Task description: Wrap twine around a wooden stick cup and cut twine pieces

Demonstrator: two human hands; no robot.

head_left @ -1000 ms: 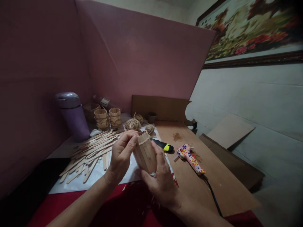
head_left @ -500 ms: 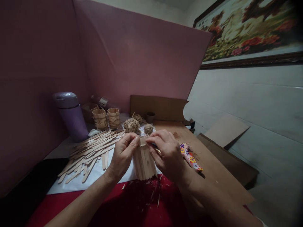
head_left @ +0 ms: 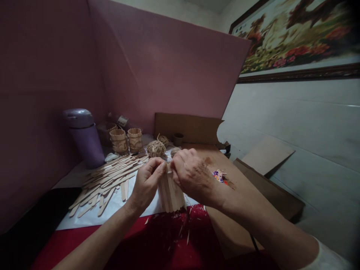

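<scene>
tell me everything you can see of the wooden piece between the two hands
The wooden piece looks pale and plain, made of narrow wood-like strips set lengthwise side by side, with an uneven lower edge. It is nearly upright in view, around where the white sheet meets the red cloth. The left hand pinches its upper left edge; the right hand covers its upper right part, hiding much of the rim.

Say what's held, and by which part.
Near cup, by its upper end's left side, in the left hand. Right hand covers the upper right; its grip is hidden.
</scene>
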